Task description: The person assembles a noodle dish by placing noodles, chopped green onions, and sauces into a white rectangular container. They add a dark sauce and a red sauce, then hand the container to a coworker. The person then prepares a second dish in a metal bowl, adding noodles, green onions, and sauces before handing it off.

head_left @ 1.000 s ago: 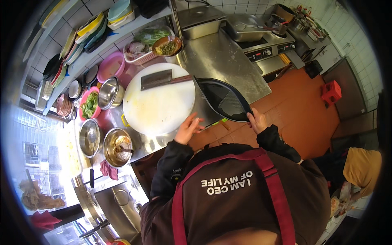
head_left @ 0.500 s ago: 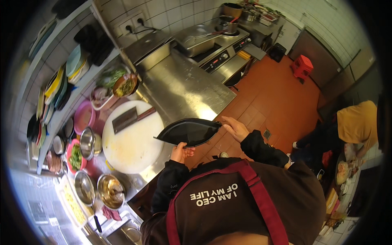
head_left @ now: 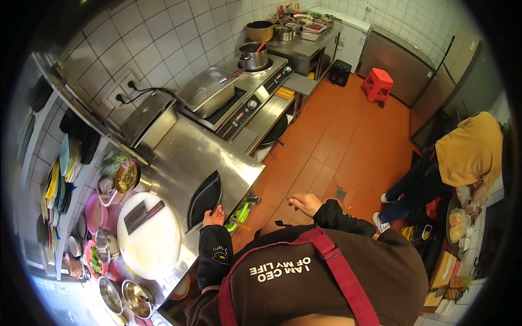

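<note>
My left hand [head_left: 214, 215] grips the near edge of a black leaf-shaped dish [head_left: 204, 198]. The dish is tilted over the front part of the steel counter [head_left: 190, 152]; whether it touches the counter I cannot tell. My right hand [head_left: 306, 204] hangs in the air above the floor, holding nothing, its fingers loosely bent and apart. Left of the dish lies a round white cutting board [head_left: 155, 239], with a cleaver [head_left: 140, 216] resting on its far part.
Steel bowls [head_left: 137, 298] and a pink basin [head_left: 96, 213] stand left of the board. Beyond the counter are cooktops with a steel pan [head_left: 209, 89] and a pot [head_left: 253, 56]. A red stool [head_left: 377, 85] stands on the floor. At right, another person [head_left: 435, 168] stands by a worktop.
The dish has moved left from between my hands to over the counter and has turned more upright. My right hand has let go of it. The view has shifted toward the right.
</note>
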### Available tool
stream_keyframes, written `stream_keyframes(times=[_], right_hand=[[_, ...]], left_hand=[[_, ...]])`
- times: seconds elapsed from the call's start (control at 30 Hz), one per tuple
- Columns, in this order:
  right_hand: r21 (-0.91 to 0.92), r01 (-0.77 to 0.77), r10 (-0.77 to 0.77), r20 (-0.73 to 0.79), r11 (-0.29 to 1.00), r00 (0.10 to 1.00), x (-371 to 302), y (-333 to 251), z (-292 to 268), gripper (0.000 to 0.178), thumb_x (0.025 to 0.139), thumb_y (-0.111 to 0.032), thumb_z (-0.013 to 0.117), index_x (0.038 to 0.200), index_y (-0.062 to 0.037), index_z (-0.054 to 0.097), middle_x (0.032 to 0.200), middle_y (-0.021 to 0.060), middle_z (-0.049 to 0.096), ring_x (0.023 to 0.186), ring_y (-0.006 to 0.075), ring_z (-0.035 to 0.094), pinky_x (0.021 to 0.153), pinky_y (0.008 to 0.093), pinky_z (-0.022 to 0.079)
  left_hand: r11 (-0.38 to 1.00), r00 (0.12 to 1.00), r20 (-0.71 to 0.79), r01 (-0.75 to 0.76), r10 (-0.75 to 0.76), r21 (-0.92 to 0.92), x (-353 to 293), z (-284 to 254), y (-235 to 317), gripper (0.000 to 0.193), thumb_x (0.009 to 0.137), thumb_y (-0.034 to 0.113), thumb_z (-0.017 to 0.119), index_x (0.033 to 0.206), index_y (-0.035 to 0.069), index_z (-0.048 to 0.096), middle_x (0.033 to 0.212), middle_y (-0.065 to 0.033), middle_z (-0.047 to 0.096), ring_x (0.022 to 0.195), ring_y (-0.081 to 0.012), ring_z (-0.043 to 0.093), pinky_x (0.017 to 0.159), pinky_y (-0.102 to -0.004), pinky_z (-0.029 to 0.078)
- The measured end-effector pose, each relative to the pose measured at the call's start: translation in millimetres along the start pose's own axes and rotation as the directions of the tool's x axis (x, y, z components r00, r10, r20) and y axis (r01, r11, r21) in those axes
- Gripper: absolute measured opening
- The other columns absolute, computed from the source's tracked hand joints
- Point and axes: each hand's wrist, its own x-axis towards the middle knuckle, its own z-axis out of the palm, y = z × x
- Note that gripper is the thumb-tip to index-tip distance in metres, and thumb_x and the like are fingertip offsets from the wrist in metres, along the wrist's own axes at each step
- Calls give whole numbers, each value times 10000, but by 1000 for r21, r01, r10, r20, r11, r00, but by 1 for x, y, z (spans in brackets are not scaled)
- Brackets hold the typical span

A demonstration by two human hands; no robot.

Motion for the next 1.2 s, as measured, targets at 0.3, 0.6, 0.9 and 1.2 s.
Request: stream_keyframes(times=[0.3,0.6,0.9,1.2], right_hand=[[13,-99,99,14,995,995,-6,55,-37,282,897,-303,465,903,-55,598,755,114,641,670,256,627,606,368,480],[127,-55,48,61,990,997,18,64,-9,212,872,-191,526,1010,-55,611,794,120,661,691,209,651,622,308,500],[133,42,-93,409,990,908,68,15,32,203,885,-139,507,1011,0,585,818,95,665,695,160,647,626,260,493],[123,210,-241,584,970,775,100,-14,74,197,878,-101,516,1038,-4,579,844,82,661,680,133,630,614,243,492]], left_hand=[[966,971,-113,-190,211,172,5,38,-10,488,900,460,431,1077,6,450,1079,-149,592,914,-265,582,749,-355,492],[897,997,36,-81,72,435,-34,51,-61,542,835,514,526,904,-23,536,866,-138,610,769,-243,607,712,-348,510],[844,916,-59,-338,396,417,-118,18,-35,258,859,128,515,1091,43,440,686,-46,503,531,-152,513,558,-328,498],[923,843,-382,-373,379,95,-184,-57,-45,239,877,235,552,1001,40,494,707,-62,523,570,-179,535,552,-363,516]])
